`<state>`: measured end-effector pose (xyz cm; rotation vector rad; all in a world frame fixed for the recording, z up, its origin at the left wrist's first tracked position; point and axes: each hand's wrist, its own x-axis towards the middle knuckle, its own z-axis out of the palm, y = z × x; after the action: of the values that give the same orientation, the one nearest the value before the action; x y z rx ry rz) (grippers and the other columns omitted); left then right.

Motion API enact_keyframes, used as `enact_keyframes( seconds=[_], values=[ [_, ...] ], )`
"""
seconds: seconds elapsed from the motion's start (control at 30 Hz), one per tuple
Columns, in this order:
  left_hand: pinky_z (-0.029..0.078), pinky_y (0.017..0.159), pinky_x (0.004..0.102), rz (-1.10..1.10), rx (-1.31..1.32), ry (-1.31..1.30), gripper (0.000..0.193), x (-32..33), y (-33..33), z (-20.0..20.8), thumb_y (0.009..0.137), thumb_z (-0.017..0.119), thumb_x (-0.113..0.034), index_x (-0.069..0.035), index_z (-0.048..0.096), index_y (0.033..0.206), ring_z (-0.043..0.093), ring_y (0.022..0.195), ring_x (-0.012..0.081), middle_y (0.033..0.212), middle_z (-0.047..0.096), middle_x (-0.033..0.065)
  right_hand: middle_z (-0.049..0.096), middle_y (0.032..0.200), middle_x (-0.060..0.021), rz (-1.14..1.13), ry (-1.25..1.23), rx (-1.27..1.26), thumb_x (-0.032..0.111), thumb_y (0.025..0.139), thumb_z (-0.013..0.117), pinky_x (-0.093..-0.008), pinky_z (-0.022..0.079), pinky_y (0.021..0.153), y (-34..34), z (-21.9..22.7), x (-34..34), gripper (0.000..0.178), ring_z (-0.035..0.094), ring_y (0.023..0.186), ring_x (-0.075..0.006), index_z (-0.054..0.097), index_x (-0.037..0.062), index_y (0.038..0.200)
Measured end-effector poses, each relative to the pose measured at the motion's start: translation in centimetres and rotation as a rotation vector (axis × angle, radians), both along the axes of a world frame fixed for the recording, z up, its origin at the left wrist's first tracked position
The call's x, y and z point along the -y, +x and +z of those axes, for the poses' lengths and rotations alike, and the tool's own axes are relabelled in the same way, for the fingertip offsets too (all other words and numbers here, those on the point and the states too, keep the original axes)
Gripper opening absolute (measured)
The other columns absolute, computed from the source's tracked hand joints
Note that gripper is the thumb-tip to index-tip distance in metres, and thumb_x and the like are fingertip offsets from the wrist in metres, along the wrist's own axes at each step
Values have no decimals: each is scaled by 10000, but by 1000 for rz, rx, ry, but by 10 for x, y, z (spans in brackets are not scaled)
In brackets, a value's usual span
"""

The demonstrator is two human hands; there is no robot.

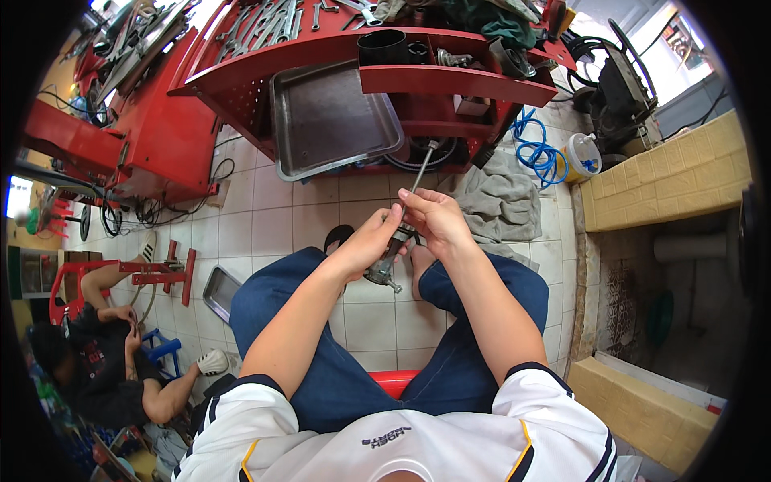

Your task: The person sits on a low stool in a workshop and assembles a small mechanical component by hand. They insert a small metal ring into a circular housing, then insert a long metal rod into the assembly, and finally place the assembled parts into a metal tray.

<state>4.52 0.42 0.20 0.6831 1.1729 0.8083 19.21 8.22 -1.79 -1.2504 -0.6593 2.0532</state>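
Between my knees I hold a grey metal cylinder (381,271) with a long thin rod (421,170) rising from it, tilted away and to the right. The cylinder's lower end has a small bolt-like fitting. My left hand (363,247) is wrapped round the body, its thumb on top near the rod. At the base of the rod, my right hand (440,222) is closed with thumb and fingers pressed together. My fingers partly hide the middle of the part.
Ahead stands a red tool cart (321,46) with several wrenches (277,20) on top. A metal tray (333,120) juts from it. Grey cloth (502,201) and a blue hose (540,153) lie to the right. At left sits another person (100,361), near a smaller tray (218,291).
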Motion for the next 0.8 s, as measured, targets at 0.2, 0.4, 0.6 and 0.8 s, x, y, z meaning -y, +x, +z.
enact_keyframes(
  seconds=[0.2, 0.4, 0.6, 0.8],
  values=[
    [516, 706, 281, -23, -23, -8, 589, -1, -3, -5, 1038, 347, -645, -98, 482, 1207, 601, 806, 109, 936, 609, 32, 674, 1176, -137, 8, 40, -111, 105, 1002, 614, -330, 542, 914, -5, 20, 4, 369, 681, 1059, -240, 537, -66, 1319],
    [517, 707, 280, -8, -16, -9, 597, 0, -6, -4, 1033, 352, -654, -97, 483, 1205, 603, 803, 110, 928, 608, 31, 658, 1182, -154, -51, 6, -283, 122, 985, 648, -335, 549, 909, -8, 35, 5, 368, 659, 1106, -241, 536, -63, 1283],
    [522, 711, 280, -34, -31, -19, 612, 1, -4, -8, 1030, 354, -658, -90, 471, 1225, 605, 801, 110, 934, 608, 32, 661, 1065, -107, -28, 59, -19, 96, 903, 768, -291, 550, 818, -5, 6, 1, 385, 646, 919, -149, 576, -46, 1205],
    [524, 720, 284, -27, -41, -8, 613, 0, -3, -5, 1032, 349, -656, -89, 468, 1231, 607, 811, 110, 952, 607, 37, 664, 1101, -117, -52, 96, -62, 37, 961, 656, -325, 568, 868, -6, 14, 3, 314, 668, 990, -191, 580, -72, 1246]
  ],
)
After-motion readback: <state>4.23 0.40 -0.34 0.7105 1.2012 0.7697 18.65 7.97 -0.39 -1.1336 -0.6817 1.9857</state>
